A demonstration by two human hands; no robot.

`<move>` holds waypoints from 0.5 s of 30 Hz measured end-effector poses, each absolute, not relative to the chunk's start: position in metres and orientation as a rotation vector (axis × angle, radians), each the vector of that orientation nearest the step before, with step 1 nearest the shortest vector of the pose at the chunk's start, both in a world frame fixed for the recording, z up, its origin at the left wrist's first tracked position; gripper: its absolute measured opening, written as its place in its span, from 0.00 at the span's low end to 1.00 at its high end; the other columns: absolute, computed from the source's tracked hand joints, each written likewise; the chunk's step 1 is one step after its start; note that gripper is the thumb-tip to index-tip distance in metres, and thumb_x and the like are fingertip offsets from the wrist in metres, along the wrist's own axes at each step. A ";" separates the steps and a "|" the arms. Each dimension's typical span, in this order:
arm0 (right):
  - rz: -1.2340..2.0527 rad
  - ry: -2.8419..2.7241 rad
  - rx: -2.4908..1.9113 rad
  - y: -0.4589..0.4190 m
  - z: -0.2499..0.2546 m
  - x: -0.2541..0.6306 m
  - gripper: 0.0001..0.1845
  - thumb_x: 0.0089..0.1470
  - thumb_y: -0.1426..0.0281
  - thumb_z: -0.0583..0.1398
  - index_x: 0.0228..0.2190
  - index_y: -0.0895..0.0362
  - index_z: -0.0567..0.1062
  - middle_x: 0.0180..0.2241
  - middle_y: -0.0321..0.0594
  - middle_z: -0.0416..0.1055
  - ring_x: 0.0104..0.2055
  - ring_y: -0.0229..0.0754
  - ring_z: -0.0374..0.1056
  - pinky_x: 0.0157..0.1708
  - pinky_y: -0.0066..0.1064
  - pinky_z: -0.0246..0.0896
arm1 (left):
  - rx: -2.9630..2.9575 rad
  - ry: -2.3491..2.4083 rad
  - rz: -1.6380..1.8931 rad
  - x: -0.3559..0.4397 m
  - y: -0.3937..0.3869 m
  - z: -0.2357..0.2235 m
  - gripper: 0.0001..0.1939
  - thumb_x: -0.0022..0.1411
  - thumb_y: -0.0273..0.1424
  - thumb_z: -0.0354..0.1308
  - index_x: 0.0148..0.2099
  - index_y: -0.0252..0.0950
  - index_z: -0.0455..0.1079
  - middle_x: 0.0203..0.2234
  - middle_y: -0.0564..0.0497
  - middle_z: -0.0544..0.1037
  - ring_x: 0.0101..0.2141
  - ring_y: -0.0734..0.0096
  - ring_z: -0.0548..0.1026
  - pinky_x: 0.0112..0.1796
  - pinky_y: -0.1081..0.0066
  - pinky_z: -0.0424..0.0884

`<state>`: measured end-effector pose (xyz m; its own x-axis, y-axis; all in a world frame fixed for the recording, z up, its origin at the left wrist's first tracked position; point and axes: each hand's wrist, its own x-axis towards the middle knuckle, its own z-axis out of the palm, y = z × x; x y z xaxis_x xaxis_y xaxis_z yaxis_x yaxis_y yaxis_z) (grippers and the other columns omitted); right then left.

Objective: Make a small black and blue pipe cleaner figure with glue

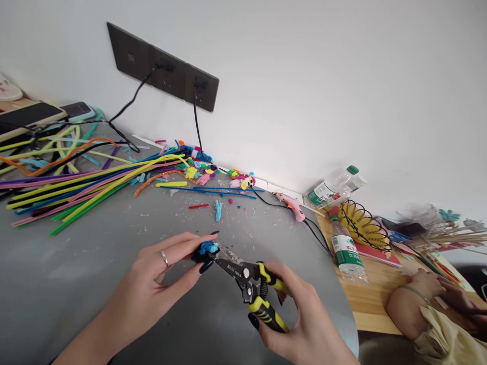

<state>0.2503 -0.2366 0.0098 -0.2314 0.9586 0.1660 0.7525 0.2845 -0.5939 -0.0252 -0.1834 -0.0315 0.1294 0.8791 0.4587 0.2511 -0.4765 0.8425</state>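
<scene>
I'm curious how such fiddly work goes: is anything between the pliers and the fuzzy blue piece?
Nothing visible: the pliers in the right hand reach up to the blue piece held in the left hand. Whether they touch is hard to tell.

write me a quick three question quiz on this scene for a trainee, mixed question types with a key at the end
1. True or false: the left hand holds the pliers by their handles.
2. Multiple choice: what colour is the body of the glue gun lying on the grey table?
A) green
B) pink
C) white
3. Fill the gap: at the tips of the pliers, the upper part of the small fuzzy piece is ____.

Key:
1. False; the handles are in the grip of the right hand.
2. B
3. blue
</scene>
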 end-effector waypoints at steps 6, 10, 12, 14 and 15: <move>0.591 -2.047 -1.490 -0.235 0.012 0.248 0.32 0.42 0.73 0.62 0.53 0.51 0.76 0.40 0.34 0.80 0.33 0.39 0.73 0.38 0.25 0.73 | 1.803 1.117 1.363 -0.026 -0.186 -0.031 0.20 0.66 0.27 0.65 0.56 0.52 0.84 0.46 0.55 0.89 0.42 0.71 0.87 0.45 0.84 0.78; 0.592 -2.052 -1.491 -0.234 0.013 0.248 0.32 0.42 0.74 0.62 0.52 0.51 0.76 0.39 0.34 0.80 0.34 0.39 0.74 0.38 0.25 0.73 | 1.798 1.125 1.339 -0.026 -0.184 -0.029 0.18 0.67 0.30 0.65 0.56 0.50 0.85 0.47 0.53 0.89 0.44 0.68 0.88 0.45 0.82 0.79; 0.590 -2.055 -1.506 -0.234 0.014 0.247 0.32 0.42 0.73 0.62 0.52 0.51 0.76 0.39 0.34 0.80 0.33 0.40 0.74 0.38 0.25 0.73 | 1.795 1.142 1.313 -0.026 -0.183 -0.029 0.16 0.68 0.32 0.64 0.55 0.48 0.85 0.47 0.50 0.89 0.44 0.65 0.88 0.43 0.81 0.80; 0.591 -2.054 -1.522 -0.234 0.014 0.246 0.31 0.43 0.73 0.62 0.52 0.51 0.77 0.38 0.34 0.80 0.33 0.40 0.74 0.38 0.25 0.73 | 1.798 1.142 1.309 -0.026 -0.183 -0.029 0.15 0.69 0.33 0.64 0.55 0.46 0.86 0.47 0.48 0.89 0.43 0.64 0.88 0.41 0.80 0.81; 0.600 -2.053 -1.530 -0.234 0.014 0.246 0.31 0.42 0.73 0.63 0.52 0.51 0.77 0.38 0.34 0.80 0.33 0.40 0.74 0.37 0.25 0.73 | 1.802 1.136 1.319 -0.026 -0.183 -0.030 0.15 0.69 0.32 0.64 0.55 0.46 0.85 0.47 0.48 0.89 0.43 0.64 0.88 0.41 0.80 0.81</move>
